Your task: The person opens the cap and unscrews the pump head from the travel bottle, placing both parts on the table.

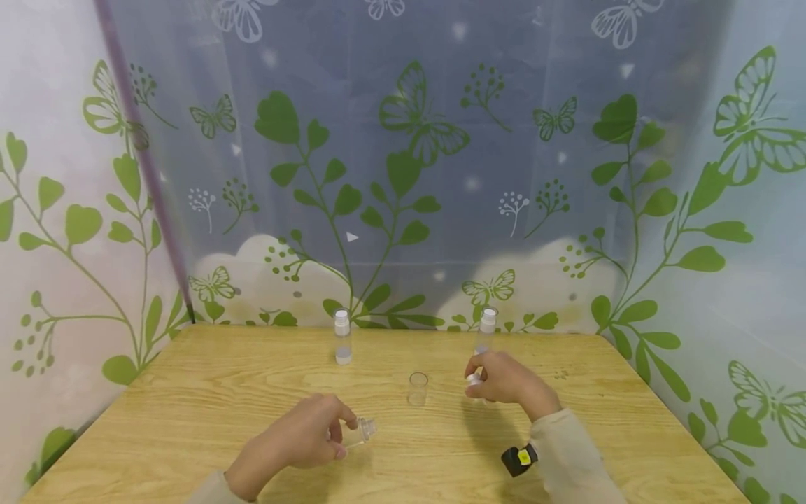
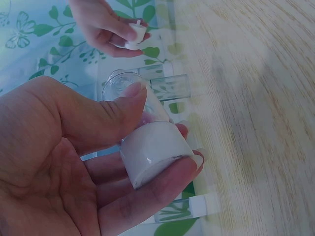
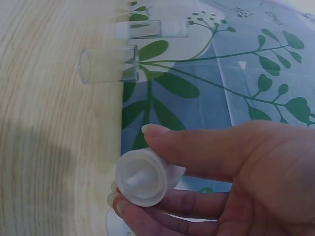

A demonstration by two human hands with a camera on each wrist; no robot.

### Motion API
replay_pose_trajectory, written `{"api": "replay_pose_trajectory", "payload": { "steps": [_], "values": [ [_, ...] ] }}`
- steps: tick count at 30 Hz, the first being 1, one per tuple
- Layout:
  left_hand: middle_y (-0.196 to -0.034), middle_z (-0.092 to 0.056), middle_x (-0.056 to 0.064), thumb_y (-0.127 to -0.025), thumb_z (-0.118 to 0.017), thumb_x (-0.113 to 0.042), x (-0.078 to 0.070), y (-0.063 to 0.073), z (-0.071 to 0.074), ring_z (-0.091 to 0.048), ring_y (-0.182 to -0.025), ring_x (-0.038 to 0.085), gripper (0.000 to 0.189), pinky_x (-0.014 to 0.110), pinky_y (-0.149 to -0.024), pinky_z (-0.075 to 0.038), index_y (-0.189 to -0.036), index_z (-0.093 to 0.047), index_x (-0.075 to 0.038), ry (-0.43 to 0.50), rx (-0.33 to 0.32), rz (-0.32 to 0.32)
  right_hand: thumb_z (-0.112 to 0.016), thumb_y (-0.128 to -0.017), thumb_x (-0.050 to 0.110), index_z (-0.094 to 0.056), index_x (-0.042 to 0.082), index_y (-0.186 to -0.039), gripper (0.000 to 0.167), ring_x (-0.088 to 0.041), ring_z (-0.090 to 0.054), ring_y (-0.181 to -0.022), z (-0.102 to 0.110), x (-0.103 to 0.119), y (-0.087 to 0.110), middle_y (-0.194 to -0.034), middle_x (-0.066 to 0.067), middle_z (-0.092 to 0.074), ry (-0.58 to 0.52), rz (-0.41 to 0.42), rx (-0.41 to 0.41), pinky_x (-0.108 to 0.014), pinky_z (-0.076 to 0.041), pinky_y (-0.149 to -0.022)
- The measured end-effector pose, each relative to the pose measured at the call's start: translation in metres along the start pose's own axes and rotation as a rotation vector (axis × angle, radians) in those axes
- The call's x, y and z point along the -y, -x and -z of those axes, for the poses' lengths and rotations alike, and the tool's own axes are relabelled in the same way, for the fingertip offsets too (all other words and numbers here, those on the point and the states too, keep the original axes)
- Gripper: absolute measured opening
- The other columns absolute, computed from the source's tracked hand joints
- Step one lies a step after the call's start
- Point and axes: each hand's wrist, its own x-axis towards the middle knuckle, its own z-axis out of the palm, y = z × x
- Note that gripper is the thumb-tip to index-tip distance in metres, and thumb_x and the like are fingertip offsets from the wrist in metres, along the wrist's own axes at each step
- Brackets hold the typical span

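Note:
My left hand [image 1: 313, 430] grips a small clear bottle [image 1: 360, 434] by its body, tilted, its bare threaded neck pointing right. In the left wrist view, the bottle's white base [image 2: 155, 151] lies between thumb and fingers. My right hand [image 1: 506, 381] pinches a white pump head [image 3: 142, 178], its hollow underside and short central stem showing in the right wrist view. Between the two hands, a clear cylindrical cap [image 1: 418, 392] stands on the table. Bottle and pump head are held apart.
Two capped bottles with white tops and bases stand at the back of the wooden table [image 1: 208, 399]: a left bottle [image 1: 343, 339] and a right bottle [image 1: 488, 323] partly behind my right hand. A black strap with a yellow patch [image 1: 521, 459] is by the right sleeve. Patterned curtains [image 1: 403, 210] enclose the table.

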Motion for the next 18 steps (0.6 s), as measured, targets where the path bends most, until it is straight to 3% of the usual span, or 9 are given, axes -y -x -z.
{"api": "replay_pose_trajectory", "payload": {
  "steps": [9,16,18],
  "values": [
    [-0.085,-0.076,0.011,-0.078,-0.083,0.002,0.000,0.000,0.001,-0.069,-0.073,0.013,0.035,0.029,-0.067,-0.060,-0.111,-0.075,0.002,-0.009,0.003,-0.013,-0.078,-0.091,0.011,-0.071,0.003,-0.103,0.016,-0.018,-0.061,-0.062,-0.012,-0.004,-0.008,-0.099,-0.017,-0.071,0.125,-0.081,-0.090,-0.031,-0.051,-0.056],
    [-0.083,-0.075,0.007,-0.077,-0.083,0.001,0.000,0.001,0.000,-0.067,-0.072,0.011,0.035,0.028,-0.066,-0.059,-0.111,-0.075,0.002,-0.010,0.002,-0.004,-0.082,-0.085,0.008,-0.074,0.004,-0.094,0.012,-0.030,-0.068,-0.090,-0.017,-0.004,-0.010,-0.103,-0.019,-0.074,0.256,-0.067,-0.133,-0.046,-0.057,-0.078],
    [-0.083,-0.075,0.007,-0.077,-0.083,0.001,0.000,0.001,0.000,-0.067,-0.072,0.011,0.035,0.028,-0.066,-0.059,-0.111,-0.075,0.002,-0.012,-0.002,-0.005,-0.082,-0.085,0.006,-0.074,0.003,-0.094,0.012,-0.031,-0.069,-0.091,-0.018,-0.003,-0.010,-0.102,-0.018,-0.074,0.261,-0.069,-0.134,-0.047,-0.058,-0.079]
  ]
}}
